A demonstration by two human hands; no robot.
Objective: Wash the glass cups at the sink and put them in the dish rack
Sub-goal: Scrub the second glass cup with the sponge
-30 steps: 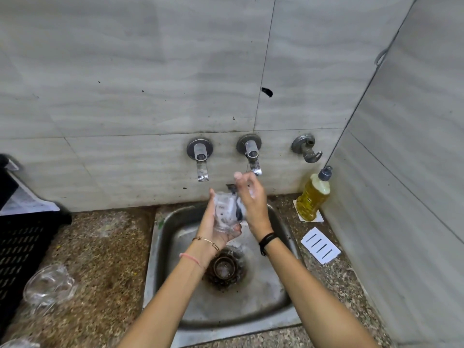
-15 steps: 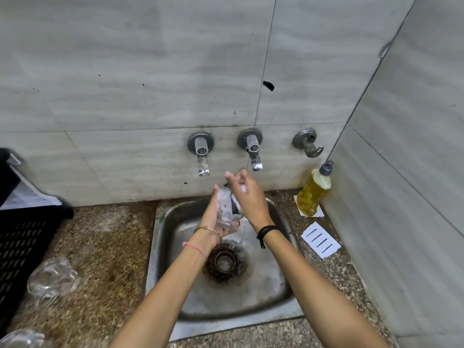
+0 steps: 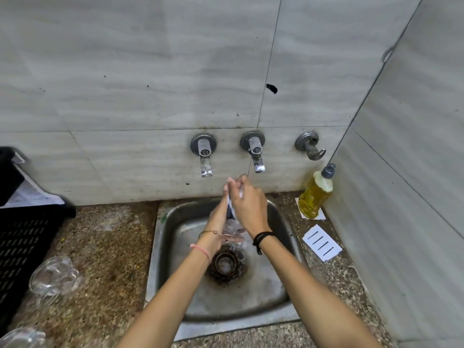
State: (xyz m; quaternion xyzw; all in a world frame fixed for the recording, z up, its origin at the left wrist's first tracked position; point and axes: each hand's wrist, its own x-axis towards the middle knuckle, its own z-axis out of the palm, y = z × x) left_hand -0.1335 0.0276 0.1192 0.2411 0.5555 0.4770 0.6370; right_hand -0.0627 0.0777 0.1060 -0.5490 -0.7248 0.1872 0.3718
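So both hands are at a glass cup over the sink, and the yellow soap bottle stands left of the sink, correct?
Not quite. The head view shows the yellow soap bottle standing right of the sink, in the wall corner. The rest holds: the left hand and right hand are at a glass cup over the sink.

Front half of sink (image 3: 263, 297) open above the drain (image 3: 226, 263). Rear taken by left hand (image 3: 218, 219) and right hand (image 3: 248, 207) gripping a glass cup (image 3: 232, 227), close under left tap (image 3: 206, 159) and right tap (image 3: 256, 156). Left counter (image 3: 108, 247): loose cups (image 3: 54, 276) (black crate (image 3: 22, 247) just beside). Right strip: soap bottle (image 3: 316, 194), paper card (image 3: 322, 242), side wall (image 3: 401, 222) close.
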